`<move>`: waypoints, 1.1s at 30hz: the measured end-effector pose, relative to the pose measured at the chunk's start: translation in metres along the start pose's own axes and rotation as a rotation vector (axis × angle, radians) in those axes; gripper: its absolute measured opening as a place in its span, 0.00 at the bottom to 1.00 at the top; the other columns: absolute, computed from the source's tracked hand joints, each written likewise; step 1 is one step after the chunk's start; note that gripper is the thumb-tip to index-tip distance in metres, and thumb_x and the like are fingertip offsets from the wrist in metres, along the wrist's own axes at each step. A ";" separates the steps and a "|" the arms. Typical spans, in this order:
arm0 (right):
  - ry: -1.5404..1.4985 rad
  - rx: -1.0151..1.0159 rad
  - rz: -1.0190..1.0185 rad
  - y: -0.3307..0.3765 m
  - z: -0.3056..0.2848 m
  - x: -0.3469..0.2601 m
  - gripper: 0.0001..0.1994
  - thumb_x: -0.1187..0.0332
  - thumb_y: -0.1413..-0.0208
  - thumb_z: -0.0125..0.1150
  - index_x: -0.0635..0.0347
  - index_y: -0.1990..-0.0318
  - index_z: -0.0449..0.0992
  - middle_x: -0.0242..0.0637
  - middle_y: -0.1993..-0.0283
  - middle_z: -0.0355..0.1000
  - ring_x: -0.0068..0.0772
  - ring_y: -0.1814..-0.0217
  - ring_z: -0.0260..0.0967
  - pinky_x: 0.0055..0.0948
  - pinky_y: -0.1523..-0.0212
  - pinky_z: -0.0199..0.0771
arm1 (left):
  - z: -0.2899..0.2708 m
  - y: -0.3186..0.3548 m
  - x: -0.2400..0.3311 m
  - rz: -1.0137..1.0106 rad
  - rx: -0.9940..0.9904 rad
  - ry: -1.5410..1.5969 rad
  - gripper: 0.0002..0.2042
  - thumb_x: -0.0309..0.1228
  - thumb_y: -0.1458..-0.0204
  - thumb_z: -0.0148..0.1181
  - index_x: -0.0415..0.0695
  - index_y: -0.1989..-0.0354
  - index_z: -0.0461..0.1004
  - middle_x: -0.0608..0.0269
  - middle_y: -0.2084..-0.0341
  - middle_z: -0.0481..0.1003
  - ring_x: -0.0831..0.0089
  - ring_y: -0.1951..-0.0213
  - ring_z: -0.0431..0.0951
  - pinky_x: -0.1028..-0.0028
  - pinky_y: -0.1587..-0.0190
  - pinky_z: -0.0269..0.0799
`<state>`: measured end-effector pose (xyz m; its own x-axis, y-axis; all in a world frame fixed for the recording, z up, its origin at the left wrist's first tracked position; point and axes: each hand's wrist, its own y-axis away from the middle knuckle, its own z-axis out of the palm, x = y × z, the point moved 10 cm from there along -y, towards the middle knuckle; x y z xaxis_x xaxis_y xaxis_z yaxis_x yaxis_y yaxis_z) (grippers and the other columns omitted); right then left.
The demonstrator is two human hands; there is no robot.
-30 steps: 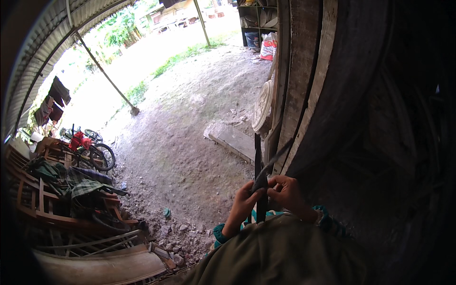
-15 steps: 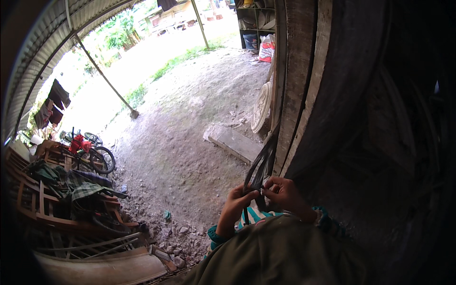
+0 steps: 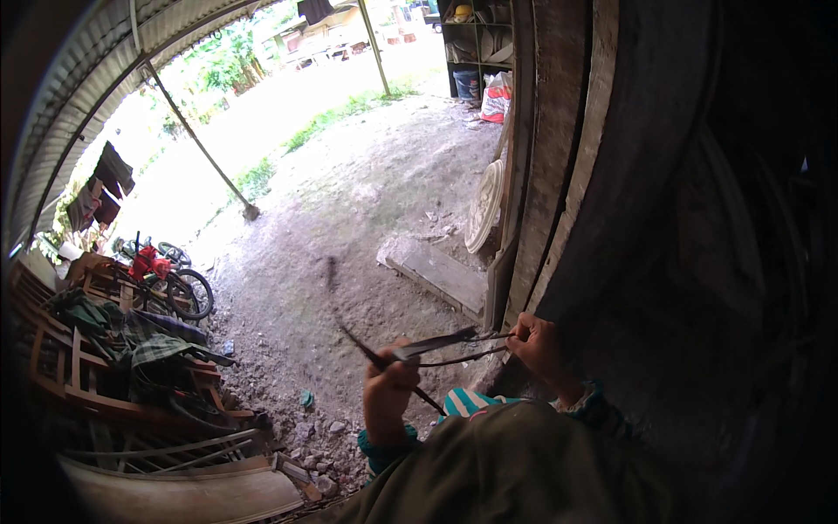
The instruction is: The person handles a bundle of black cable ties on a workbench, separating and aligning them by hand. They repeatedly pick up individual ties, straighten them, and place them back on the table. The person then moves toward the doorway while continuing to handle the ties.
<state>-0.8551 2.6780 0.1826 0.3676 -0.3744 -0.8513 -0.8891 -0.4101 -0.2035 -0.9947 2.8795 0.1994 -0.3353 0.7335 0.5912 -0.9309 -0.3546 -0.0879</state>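
Note:
Dark, flexible strips [image 3: 443, 343], perhaps rubber or plastic, stretch between my hands in front of my body. My left hand [image 3: 390, 390] is closed around them, and a loose tail swings up and left from it, smeared by motion. Another short end hangs below that fist. At the right, beside the wooden boards, my right hand [image 3: 538, 351] pinches the far ends of two strands. The strands run nearly side by side with a narrow gap. I cannot tell whether they are one looped piece or several.
Upright wooden boards [image 3: 550, 157] rise close on my right. A concrete slab [image 3: 441, 275] lies on the dirt ground ahead, near a round pale lid-like disc [image 3: 484, 208]. Wooden frames [image 3: 87, 375] with cloth pile up at left, beside a bicycle [image 3: 188, 294]. Shelves [image 3: 478, 42] stand far off.
My hands have moved apart, left hand leftward and right hand rightward. The strips, bunched upright between them before, are now drawn out sideways, with one tail swinging left.

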 end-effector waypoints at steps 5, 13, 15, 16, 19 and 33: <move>0.061 0.066 0.021 -0.007 -0.013 0.029 0.08 0.74 0.66 0.58 0.62 0.83 0.63 0.41 0.86 0.63 0.28 0.83 0.65 0.27 0.80 0.62 | -0.026 0.010 0.070 0.266 0.007 0.206 0.09 0.36 0.45 0.44 0.43 0.64 0.64 0.66 0.69 0.62 0.80 0.78 0.56 0.81 0.81 0.55; -1.079 -0.151 0.503 0.004 0.021 0.075 0.12 0.78 0.59 0.47 0.59 0.62 0.62 0.36 0.78 0.68 0.34 0.75 0.69 0.33 0.69 0.72 | -0.041 0.008 0.095 0.361 0.153 0.040 0.08 0.32 0.45 0.46 0.41 0.65 0.65 0.67 0.73 0.64 0.82 0.77 0.60 0.83 0.83 0.60; -1.240 -0.203 0.543 0.009 0.032 0.064 0.16 0.78 0.58 0.45 0.60 0.58 0.61 0.36 0.75 0.66 0.31 0.76 0.66 0.30 0.68 0.70 | -0.056 0.005 0.065 0.281 0.366 -0.057 0.06 0.29 0.48 0.50 0.39 0.66 0.67 0.68 0.78 0.68 0.83 0.80 0.62 0.85 0.82 0.60; -1.299 -0.237 0.602 0.012 0.040 0.061 0.16 0.78 0.58 0.45 0.60 0.57 0.61 0.35 0.75 0.65 0.30 0.78 0.64 0.29 0.70 0.68 | -0.057 -0.002 0.051 0.214 0.400 -0.096 0.05 0.27 0.48 0.50 0.39 0.66 0.68 0.69 0.80 0.68 0.83 0.82 0.62 0.85 0.82 0.60; -1.406 -0.345 0.704 0.021 0.057 0.045 0.14 0.74 0.56 0.43 0.61 0.59 0.65 0.32 0.78 0.60 0.23 0.84 0.51 0.21 0.79 0.57 | -0.031 -0.016 -0.002 0.010 0.262 -0.243 0.04 0.26 0.51 0.53 0.41 0.68 0.70 0.72 0.81 0.68 0.87 0.83 0.62 0.86 0.82 0.55; -0.675 -0.427 0.231 0.019 0.051 -0.053 0.10 0.69 0.52 0.60 0.64 0.64 0.73 0.28 0.74 0.69 0.11 0.74 0.61 0.12 0.74 0.60 | 0.015 -0.013 -0.046 -0.137 0.103 -0.703 0.08 0.24 0.58 0.62 0.38 0.68 0.73 0.72 0.83 0.71 0.87 0.81 0.67 0.86 0.80 0.58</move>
<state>-0.9050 2.7320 0.1991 -0.1750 0.0359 -0.9839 -0.6918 -0.7155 0.0970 -0.9651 2.8419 0.1852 -0.0112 0.2415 0.9703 -0.9277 -0.3647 0.0801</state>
